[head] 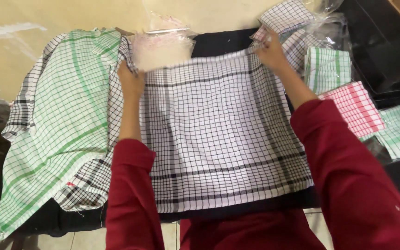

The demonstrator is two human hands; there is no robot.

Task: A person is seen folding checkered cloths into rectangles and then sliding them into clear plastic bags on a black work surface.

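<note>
I count two hands, about seven checked cloths, and one plastic bag.

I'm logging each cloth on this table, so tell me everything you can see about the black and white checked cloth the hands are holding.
The black-and-white checked cloth is a thin woven square, white with fine black grid lines and heavier dark border stripes. It lies spread flat across the dark table, its near edge hanging slightly over the front. The left hand and right hand pinch its two far corners. Its left side overlaps a green checked cloth.
</note>
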